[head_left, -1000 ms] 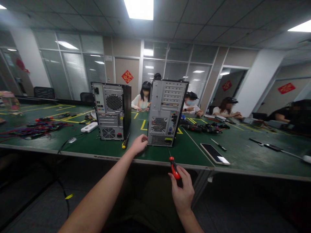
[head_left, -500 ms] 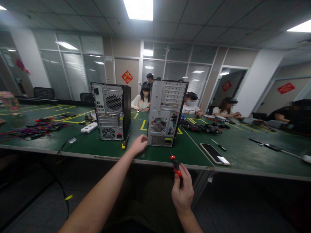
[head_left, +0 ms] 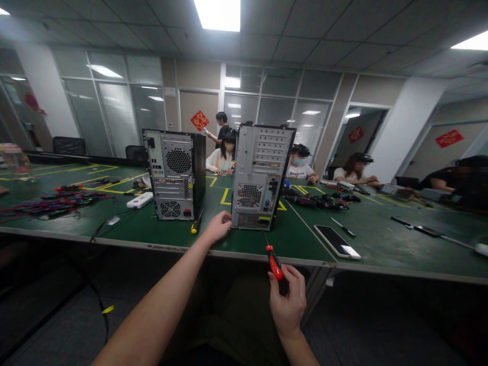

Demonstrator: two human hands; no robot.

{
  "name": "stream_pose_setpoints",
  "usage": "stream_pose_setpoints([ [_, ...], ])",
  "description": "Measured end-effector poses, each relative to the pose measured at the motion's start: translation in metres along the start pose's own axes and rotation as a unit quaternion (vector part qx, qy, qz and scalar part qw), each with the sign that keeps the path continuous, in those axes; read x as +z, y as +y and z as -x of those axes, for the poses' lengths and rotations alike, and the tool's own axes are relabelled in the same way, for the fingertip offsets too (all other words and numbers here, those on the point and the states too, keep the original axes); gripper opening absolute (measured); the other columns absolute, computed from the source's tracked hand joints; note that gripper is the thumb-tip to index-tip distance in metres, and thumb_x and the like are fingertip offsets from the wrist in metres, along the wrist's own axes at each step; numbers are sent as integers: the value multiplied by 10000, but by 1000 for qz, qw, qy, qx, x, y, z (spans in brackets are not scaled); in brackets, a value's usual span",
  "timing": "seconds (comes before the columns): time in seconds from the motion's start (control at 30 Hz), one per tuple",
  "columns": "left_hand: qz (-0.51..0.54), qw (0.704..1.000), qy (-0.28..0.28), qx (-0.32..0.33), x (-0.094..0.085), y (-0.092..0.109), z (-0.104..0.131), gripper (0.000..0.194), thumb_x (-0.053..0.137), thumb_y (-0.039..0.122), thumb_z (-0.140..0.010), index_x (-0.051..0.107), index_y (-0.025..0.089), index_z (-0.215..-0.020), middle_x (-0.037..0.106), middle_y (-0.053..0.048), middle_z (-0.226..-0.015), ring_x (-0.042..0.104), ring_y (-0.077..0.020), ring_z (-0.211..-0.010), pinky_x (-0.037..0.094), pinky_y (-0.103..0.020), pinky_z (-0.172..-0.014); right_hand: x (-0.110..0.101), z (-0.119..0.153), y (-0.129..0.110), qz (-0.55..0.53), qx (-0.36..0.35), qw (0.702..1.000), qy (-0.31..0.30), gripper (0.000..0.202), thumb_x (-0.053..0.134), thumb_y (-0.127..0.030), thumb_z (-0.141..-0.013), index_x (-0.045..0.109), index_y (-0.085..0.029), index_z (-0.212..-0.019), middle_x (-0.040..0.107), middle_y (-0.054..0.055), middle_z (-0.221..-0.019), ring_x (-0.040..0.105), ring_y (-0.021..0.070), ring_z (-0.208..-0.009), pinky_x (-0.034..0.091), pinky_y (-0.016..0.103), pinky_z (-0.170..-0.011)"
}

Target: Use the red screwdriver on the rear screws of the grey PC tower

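A grey and black computer tower [head_left: 247, 175] stands upright on the green table, its back panel facing me. My left hand [head_left: 220, 227] is at the tower's lower left edge, fingers curled against the case; the far fingertips are partly hidden. In my right hand [head_left: 288, 297] is a red and black screwdriver [head_left: 273, 263], pinched by the end of its handle. Its thin shaft points up at the bottom edge of the tower, below the power socket. Whether the tip sits in a screw is too small to tell.
A second tower [head_left: 171, 175] stands to the left, with a yellow-black screwdriver [head_left: 196, 223] beside it. Left lie a white power strip [head_left: 140, 200] and tangled wires [head_left: 57, 203]. Right are a phone [head_left: 335, 241], a small tool [head_left: 343, 227] and black cables [head_left: 320, 200]. People sit across the table.
The screwdriver handle has turned, showing more red, and my right fingers have shifted back toward its end. My left hand stays put. A person behind has moved left into view.
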State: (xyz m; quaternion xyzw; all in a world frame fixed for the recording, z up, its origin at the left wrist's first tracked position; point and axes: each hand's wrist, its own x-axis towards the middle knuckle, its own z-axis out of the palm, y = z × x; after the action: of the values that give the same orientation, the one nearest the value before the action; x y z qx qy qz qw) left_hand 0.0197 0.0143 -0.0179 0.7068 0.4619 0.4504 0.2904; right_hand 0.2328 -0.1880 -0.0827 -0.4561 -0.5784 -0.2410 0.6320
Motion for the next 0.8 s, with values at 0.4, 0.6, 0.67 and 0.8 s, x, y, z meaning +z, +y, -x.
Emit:
stream_pose_setpoints([
  [0.4, -9, 1000, 1, 2, -1, 2, 0, 185, 616, 153, -803, 680, 183, -973, 727, -29, -946, 653, -152, -796, 512, -257, -747, 2, 5, 0, -4, -25, 999, -34, 491, 597, -66, -970, 624, -240, -1428, 696, 124, -1307, 698, 239, -1181, 609, 406, -989],
  [0.6, -13, 1000, 5, 6, 1, -1, 0, 180, 603, 160, -808, 677, 183, -970, 723, -33, -941, 651, -153, -791, 516, -267, -765, 1, 4, -1, -13, -16, 999, -31, 341, 740, -164, -917, 698, -197, -1254, 719, 110, -1139, 728, 220, -1018, 635, 371, -887],
  [0.67, -13, 1000, 5, 10, 2, -3, -1, 183, 599, 170, -812, 676, 182, -977, 721, -35, -941, 649, -154, -789, 517, -272, -766, 1, 3, -1, -17, -15, 999, -28, 310, 763, -189, -908, 700, -193, -1211, 713, 103, -1106, 725, 215, -992, 635, 370, -871],
  [0.8, -11, 1000, 4, 9, 3, -5, -2, 189, 599, 180, -815, 678, 179, -987, 723, -37, -937, 652, -155, -794, 524, -279, -779, -1, 2, 0, -4, -9, 1000, -19, 311, 734, -191, -931, 697, -197, -1240, 711, 112, -1125, 722, 221, -1018, 634, 376, -883],
])
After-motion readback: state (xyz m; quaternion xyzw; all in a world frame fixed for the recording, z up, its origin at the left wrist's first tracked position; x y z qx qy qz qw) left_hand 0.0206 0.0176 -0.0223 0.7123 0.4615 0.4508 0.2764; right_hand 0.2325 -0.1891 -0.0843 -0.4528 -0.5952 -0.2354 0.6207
